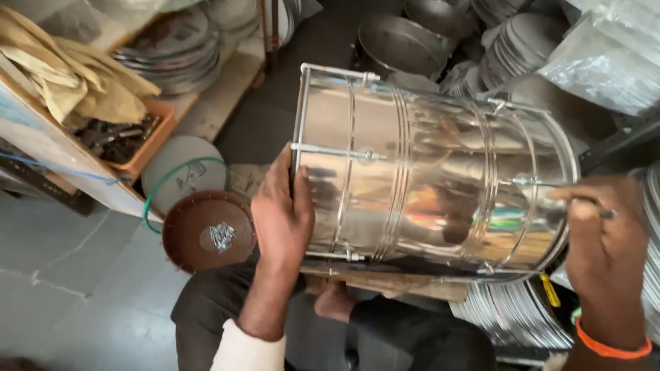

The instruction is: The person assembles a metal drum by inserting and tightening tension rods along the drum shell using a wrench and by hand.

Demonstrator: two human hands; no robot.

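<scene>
steel drum [426, 178]: 1 | hands: 2 | brown round dish [206, 230]: 1 | orange tray [148, 141]: 1 | dark pans [399, 45]: 2

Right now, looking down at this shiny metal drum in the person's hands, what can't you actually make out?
Head view only:
- Far side of the steel drum: hidden by its own body.
- Tool in the right hand: mostly covered by the fingers.
- Small bits in the brown dish: too small to identify.
- Left hand: palm hidden against the drum.
</scene>
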